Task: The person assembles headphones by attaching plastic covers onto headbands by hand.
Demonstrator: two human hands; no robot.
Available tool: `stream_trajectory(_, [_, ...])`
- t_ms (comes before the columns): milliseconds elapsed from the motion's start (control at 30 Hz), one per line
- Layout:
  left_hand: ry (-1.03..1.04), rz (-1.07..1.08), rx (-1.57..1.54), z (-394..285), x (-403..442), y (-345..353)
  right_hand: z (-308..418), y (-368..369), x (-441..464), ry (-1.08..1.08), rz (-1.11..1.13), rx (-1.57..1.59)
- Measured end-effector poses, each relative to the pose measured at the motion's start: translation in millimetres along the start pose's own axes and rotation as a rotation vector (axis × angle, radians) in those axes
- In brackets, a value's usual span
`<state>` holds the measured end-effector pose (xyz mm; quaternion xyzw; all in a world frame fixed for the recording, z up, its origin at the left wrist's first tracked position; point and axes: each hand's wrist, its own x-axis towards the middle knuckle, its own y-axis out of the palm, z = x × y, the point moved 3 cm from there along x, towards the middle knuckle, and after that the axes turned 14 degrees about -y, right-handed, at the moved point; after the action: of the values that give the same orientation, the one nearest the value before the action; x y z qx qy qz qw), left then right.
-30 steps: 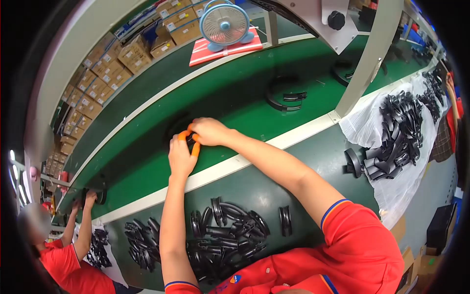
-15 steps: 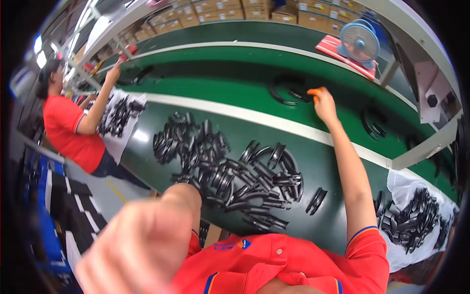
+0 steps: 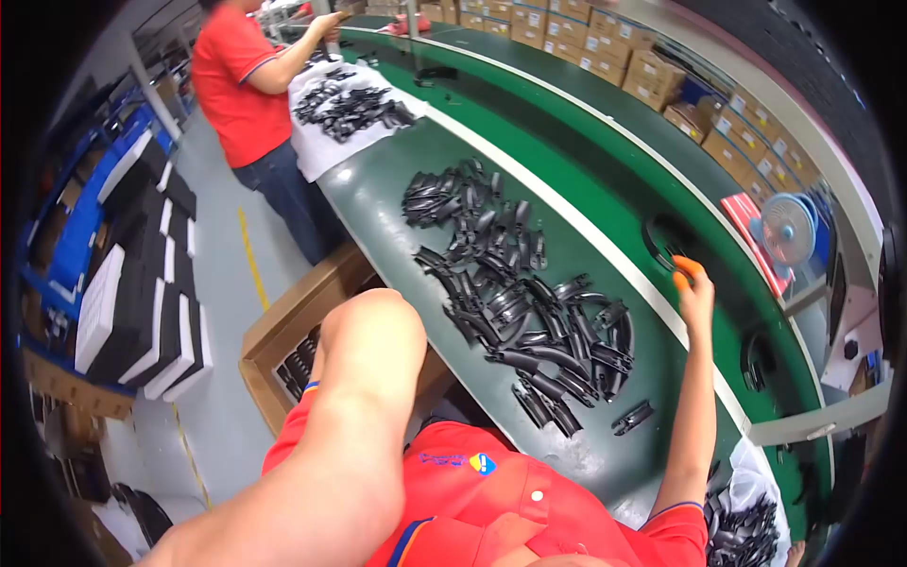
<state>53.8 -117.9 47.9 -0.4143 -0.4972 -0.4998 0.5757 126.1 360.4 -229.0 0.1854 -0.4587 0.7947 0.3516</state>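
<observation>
My right hand (image 3: 696, 291) reaches over the green conveyor belt (image 3: 586, 175), orange covers on its fingertips. Its thumb and fingers are closed at the end of a black curved plastic part (image 3: 673, 253). Beside that lies a larger black arc-shaped part (image 3: 652, 232) on the belt. My left arm (image 3: 354, 425) is bent up close to the camera, its elbow over the table edge. The left hand itself is out of the picture. A loose pile of black curved plastic parts (image 3: 529, 307) covers the dark green table, with a single part (image 3: 632, 417) lying apart from it.
An open cardboard box (image 3: 260, 364) stands below the table edge. A co-worker in red (image 3: 241, 90) works beyond, near parts on white sheeting (image 3: 316, 161). More parts (image 3: 746, 529) lie at lower right. A blue fan (image 3: 787, 230) stands across the belt.
The view has turned left, bringing the cardboard box into sight. My blurred left hand has left the picture. My right hand stays by the parts on the belt.
</observation>
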Motion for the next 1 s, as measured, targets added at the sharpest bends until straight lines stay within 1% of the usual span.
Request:
stream_trajectory(33, [0.037,0.010,0.011,-1.4,0.8,0.3,8.1,-9.8,-5.0,0.081,-0.075,0.177])
stream_trajectory(67, [0.074,0.020,0.022,-2.8,1.5,0.7,60.2,-33.6,0.6,0.175,-0.118,0.157])
stream_trajectory(133, [0.128,0.031,0.045,-7.3,2.8,-1.1,96.3,-86.4,-1.9,0.115,-0.446,0.301])
stream_trajectory(167, [0.137,0.041,0.062,-9.7,3.8,-1.0,82.4,-125.5,-11.9,-0.074,-0.622,0.703])
stream_trajectory(200, [0.147,0.050,0.079,-11.8,4.8,-1.4,69.8,-169.8,-19.3,-0.225,-0.648,0.882])
stream_trajectory(233, [0.157,0.059,0.096,-13.7,5.7,-2.2,74.7,-205.7,-31.9,-0.380,-0.745,0.836])
stream_trajectory(300, [0.120,0.052,0.104,-13.2,4.1,-6.2,101.0,-219.2,-42.1,-0.481,-0.799,0.728])
stream_trajectory(367, [0.081,0.033,0.101,-14.8,1.8,-7.1,96.8,-191.8,-50.4,-0.246,-0.654,0.720])
stream_trajectory(433, [0.049,0.021,0.100,-17.3,-0.7,-8.1,107.8,-135.9,-63.6,-0.087,-0.389,0.346])
stream_trajectory(500, [0.031,0.012,0.086,-17.6,-2.2,-11.6,117.0,-101.5,-78.5,0.027,-0.230,0.307])
stream_trajectory(567, [0.025,0.011,0.080,-17.9,-4.1,-13.2,131.8,-86.7,-76.3,0.026,-0.261,0.380])
stream_trajectory(633, [-0.008,0.000,0.082,-16.1,-5.2,-12.8,190.7,-82.4,-58.3,-0.301,-0.229,0.690])
stream_trajectory(667, [-0.031,-0.010,0.080,-15.4,-6.4,-9.1,262.4,-71.6,-40.8,-0.400,-0.224,0.907])
stream_trajectory(700, [-0.096,-0.033,0.115,-13.8,-6.9,-4.6,310.3,-68.6,-28.6,-0.534,-0.179,1.108])
stream_trajectory(767, [-0.143,-0.078,0.112,-12.7,-6.9,4.5,365.6,-78.1,-17.7,-0.781,-0.123,1.483])
stream_trajectory(800, [-0.111,-0.069,0.068,-16.6,-6.2,10.0,381.6,-84.8,-14.9,-0.855,-0.138,1.616])
stream_trajectory(833, [-0.065,-0.072,0.037,-15.4,-8.4,10.0,392.7,-88.7,-11.4,-0.904,-0.171,1.711])
stream_trajectory(900, [0.029,-0.074,-0.023,-14.0,-13.0,12.0,403.5,-88.9,-9.5,-0.959,-0.199,1.793])
stream_trajectory(967, [0.574,-0.114,0.350,-22.6,-17.6,3.3,407.3,-80.8,-11.6,-0.966,-0.209,1.838])
stream_trajectory(1000, [0.611,-0.248,0.116,-20.2,-19.1,6.1,405.6,-75.0,-10.5,-0.947,-0.203,1.863])
